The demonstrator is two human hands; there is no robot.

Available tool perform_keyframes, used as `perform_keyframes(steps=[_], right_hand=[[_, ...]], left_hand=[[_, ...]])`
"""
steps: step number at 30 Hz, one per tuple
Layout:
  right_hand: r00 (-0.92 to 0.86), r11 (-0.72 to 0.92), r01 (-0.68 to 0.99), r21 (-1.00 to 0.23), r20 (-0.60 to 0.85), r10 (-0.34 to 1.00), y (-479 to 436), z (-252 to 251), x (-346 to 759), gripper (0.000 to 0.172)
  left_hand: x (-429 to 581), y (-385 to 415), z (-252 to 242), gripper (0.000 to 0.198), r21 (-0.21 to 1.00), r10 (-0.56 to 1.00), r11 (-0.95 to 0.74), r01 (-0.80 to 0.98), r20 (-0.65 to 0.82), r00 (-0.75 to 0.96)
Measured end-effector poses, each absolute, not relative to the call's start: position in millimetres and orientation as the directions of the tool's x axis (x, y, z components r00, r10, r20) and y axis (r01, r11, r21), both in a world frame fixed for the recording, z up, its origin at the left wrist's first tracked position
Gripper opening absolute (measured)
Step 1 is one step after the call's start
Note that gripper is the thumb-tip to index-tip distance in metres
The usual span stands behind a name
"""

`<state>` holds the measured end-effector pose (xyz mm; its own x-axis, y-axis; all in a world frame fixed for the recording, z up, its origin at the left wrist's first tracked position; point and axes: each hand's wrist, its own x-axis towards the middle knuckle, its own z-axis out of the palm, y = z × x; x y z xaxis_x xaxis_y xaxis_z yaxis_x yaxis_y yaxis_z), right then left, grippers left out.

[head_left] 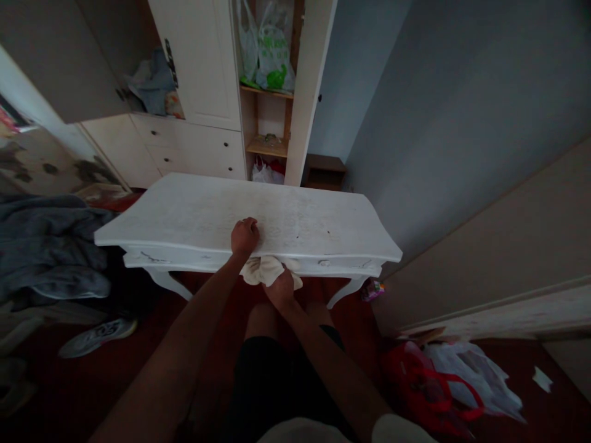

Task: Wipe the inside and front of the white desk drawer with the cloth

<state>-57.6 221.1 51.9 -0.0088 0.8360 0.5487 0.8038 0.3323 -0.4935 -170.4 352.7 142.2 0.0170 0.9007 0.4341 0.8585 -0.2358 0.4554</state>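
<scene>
The cloth (264,269) is being clenched in the right grip (280,287) at the desk (184,209) front edge, just below the released left grip (244,237) being rested on top

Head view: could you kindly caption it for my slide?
Left hand rests on the white wooden table while the right hand holds a crumpled white cloth at its front edge.

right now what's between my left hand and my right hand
The head view shows a crumpled white cloth between them, at the front edge of the white table; left hand rests on top, right hand grips the cloth.
</scene>
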Motion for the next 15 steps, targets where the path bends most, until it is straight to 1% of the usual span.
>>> perform_keyframes(steps=[2,4,9,13,15], right_hand=[[-0.013,0.305,0.828,-0.47,0.528,0.849,219,49,-55,0.038],[-0.018,0.313,0.827,-0.467,0.534,0.845,216,42,-48,0.041],[-0.104,0.418,0.81,-0.411,0.601,0.793,211,16,-18,0.044],[0.057,0.297,0.842,-0.45,0.623,0.78,204,1,15,0.036],[0.095,0.27,0.851,-0.449,0.639,0.763,199,-2,37,0.033]], left_hand=[[-170,353,141,0.029,0.457,0.9,-0.232,0.859,0.436,0.011],[-170,353,141,0.029,0.459,0.9,-0.232,0.857,0.435,0.01],[-171,351,142,0.03,0.469,0.902,-0.235,0.852,0.431,0.011],[-171,351,143,0.03,0.475,0.907,-0.23,0.849,0.422,0.01],[-171,352,143,0.03,0.48,0.907,-0.231,0.847,0.422,0.009]])
